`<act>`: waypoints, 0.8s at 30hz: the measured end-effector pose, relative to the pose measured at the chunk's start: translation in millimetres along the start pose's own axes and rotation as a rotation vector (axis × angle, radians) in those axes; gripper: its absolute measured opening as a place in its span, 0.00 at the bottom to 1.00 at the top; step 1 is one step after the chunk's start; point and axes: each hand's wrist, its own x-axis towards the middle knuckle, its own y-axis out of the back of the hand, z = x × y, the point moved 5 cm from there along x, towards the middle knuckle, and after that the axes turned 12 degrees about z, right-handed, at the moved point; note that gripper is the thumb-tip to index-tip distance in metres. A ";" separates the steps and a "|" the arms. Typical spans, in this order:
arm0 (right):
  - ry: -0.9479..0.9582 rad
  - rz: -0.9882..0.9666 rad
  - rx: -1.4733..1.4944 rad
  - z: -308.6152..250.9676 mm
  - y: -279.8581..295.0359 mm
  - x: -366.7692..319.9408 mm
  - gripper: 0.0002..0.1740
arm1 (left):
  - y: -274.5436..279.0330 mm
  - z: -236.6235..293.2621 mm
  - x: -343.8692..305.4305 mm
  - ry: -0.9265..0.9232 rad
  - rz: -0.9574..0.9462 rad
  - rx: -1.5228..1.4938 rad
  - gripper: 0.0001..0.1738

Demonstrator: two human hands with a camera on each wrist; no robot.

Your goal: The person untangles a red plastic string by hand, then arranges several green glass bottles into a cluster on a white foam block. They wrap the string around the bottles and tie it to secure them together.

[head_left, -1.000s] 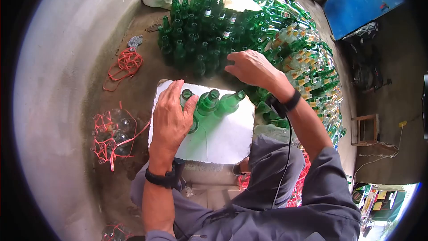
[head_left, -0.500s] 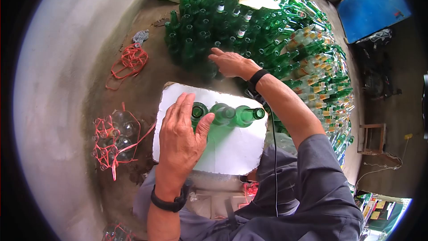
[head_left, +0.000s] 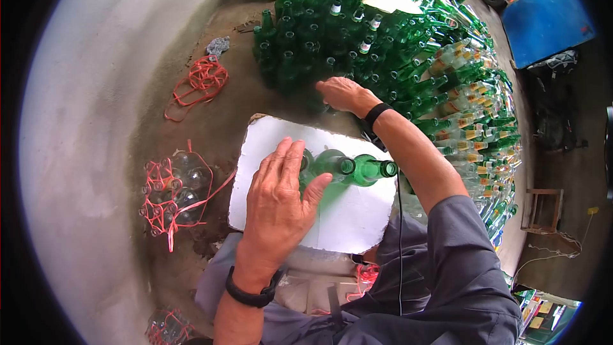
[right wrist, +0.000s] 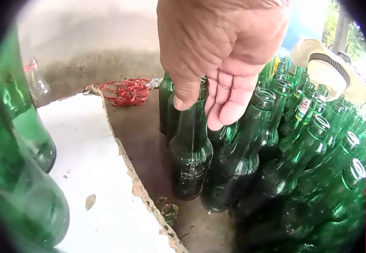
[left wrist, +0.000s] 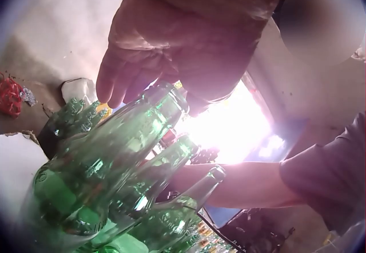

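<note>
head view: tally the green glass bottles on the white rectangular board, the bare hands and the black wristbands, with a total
green glass bottles on the white rectangular board: 3 (left, middle, right)
bare hands: 2 (left hand, right hand)
black wristbands: 2 (left, right)
total: 7
</note>
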 end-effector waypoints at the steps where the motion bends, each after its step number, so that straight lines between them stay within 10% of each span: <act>1: 0.019 -0.023 -0.016 3.5 -7.0 -1.6 0.08 | 0.2 -0.1 0.2 0.000 0.000 0.000 0.35; 24: -0.310 0.265 0.098 31.2 90.1 -144.4 0.16 | -4.9 -4.0 0.2 0.019 -0.033 -0.086 0.35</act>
